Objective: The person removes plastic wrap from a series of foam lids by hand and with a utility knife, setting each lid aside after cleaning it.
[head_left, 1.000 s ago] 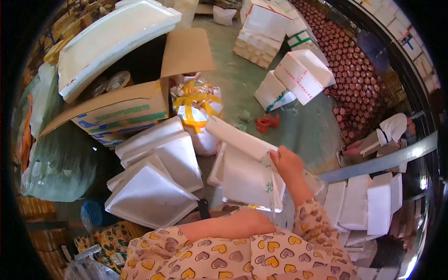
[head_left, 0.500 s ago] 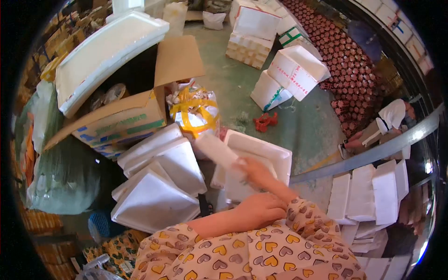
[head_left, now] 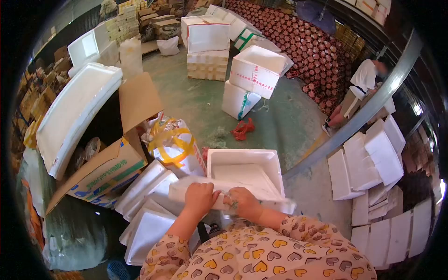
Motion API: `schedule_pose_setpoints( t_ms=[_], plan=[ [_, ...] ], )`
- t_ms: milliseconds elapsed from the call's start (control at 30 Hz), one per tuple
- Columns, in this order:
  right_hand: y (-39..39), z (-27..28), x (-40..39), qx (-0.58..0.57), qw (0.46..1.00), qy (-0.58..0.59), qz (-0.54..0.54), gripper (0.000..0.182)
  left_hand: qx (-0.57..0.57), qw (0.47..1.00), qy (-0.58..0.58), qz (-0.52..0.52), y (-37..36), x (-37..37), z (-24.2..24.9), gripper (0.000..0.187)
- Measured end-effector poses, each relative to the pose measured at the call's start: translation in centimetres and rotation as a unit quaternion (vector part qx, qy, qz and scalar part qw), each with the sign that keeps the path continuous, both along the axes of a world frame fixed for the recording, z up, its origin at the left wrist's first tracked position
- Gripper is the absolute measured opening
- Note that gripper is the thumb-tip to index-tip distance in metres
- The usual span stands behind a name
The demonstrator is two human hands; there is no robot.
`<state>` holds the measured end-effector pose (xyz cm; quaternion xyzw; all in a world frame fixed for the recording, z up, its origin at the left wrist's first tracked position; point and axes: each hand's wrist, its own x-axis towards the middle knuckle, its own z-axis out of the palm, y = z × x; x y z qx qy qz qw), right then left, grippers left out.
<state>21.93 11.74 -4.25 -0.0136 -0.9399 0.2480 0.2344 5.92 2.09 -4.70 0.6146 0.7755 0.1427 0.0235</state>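
Directly in front of my body, both hands are at a long white foam slab [head_left: 178,189], which looks slightly blurred. My left hand [head_left: 199,199] is closed around its left half, knuckles up. Beside it, my right hand [head_left: 243,204] is closed at the slab's middle, with a bit of crumpled clear material showing at its fingers that I cannot make out. Just beyond the hands stands an open white foam box [head_left: 280,175] with a flat white piece [head_left: 242,173] lying inside. The slab's right end reaches past my right hand, across the box's near side.
To the left are stacked foam lids [head_left: 148,233], a taped white bag [head_left: 179,154] and an open carton [head_left: 109,179]. Ahead lie a red plastic scrap [head_left: 243,129] and foam boxes [head_left: 254,70]. A metal pole [head_left: 345,126] slants at right, near a bending person [head_left: 364,79].
The white slab, held out to the left by my right hand before, now lies crosswise before me. My left hand has come up from my right forearm onto it. The view has shifted.
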Motion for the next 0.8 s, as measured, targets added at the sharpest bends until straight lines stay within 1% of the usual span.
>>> schedule_pose_setpoints(
  t_ms=[33,67,100,133,167,233,267,333,367,433,467,533,567,600,633,700,733,800],
  plan=[
    [-0.2,0.0,0.0,-0.005,0.999,0.026,-0.031,0.021,0.000,1.000,0.001,-0.002,0.2,-0.3,0.3,0.035],
    [0.0,-0.3,0.1,-0.004,0.999,0.026,-0.034,0.021,-0.034,0.998,-0.039,0.047,0.2,-0.4,0.7,0.037],
    [0.2,-0.4,0.1,-0.008,0.998,0.013,-0.063,0.020,-0.069,0.990,-0.079,0.096,0.2,-0.5,1.3,0.039],
    [0.3,-0.5,0.1,-0.013,0.996,0.000,-0.091,0.019,-0.094,0.988,-0.086,0.086,0.0,-0.9,1.6,0.045],
    [0.5,-0.4,0.4,-0.014,0.996,0.000,-0.091,0.019,-0.095,0.988,-0.085,0.086,-0.3,-0.8,2.1,0.045],
    [0.9,2.4,0.4,0.008,0.998,0.013,-0.064,0.015,-0.122,0.988,-0.090,-0.015,-1.2,-0.7,3.8,0.047],
    [1.0,2.9,0.2,0.007,0.998,0.013,-0.060,0.015,-0.123,0.988,-0.090,-0.011,-1.5,-0.9,3.5,0.047],
    [1.2,3.6,-0.1,-0.098,0.995,0.010,-0.033,0.015,-0.096,0.988,-0.113,0.036,-2.5,-1.1,3.0,0.049],
    [1.1,4.1,-0.4,-0.099,0.995,0.011,-0.028,0.015,-0.097,0.988,-0.112,0.041,-3.1,-1.5,3.0,0.049],
    [0.9,5.6,-1.0,-0.153,0.986,-0.003,0.072,0.014,-0.076,0.983,-0.134,0.102,-4.7,-2.5,4.0,0.049],
    [0.8,6.4,-1.4,-0.152,0.985,-0.001,0.078,0.014,-0.092,0.974,-0.156,0.135,-5.5,-2.9,4.7,0.051],
    [0.6,7.6,-2.2,-0.077,0.983,-0.017,0.165,0.013,-0.068,0.975,-0.150,0.152,-7.2,-4.2,4.5,0.050],
    [0.6,8.1,-2.5,-0.075,0.982,-0.015,0.172,0.013,-0.045,0.975,-0.144,0.163,-8.2,-4.8,4.2,0.050],
    [0.6,8.5,-2.8,-0.063,0.984,-0.010,0.164,0.013,-0.014,0.971,-0.155,0.180,-9.1,-5.3,3.9,0.044],
    [0.6,8.8,-3.1,-0.050,0.987,-0.004,0.155,0.014,-0.011,0.971,-0.151,0.186,-10.1,-5.8,3.8,0.044],
    [0.6,9.3,-3.9,-0.030,0.984,-0.007,0.176,0.013,0.003,0.960,-0.195,0.200,-11.5,-6.4,3.9,0.041],
    [0.6,9.4,-4.1,-0.012,0.982,-0.013,0.189,0.012,-0.018,0.957,-0.185,0.220,-12.0,-6.3,4.6,0.039],
    [1.1,8.7,-4.3,-0.009,0.980,0.002,0.200,0.011,-0.023,0.955,-0.173,0.239,-13.4,-6.8,4.4,0.038]
  ],
)
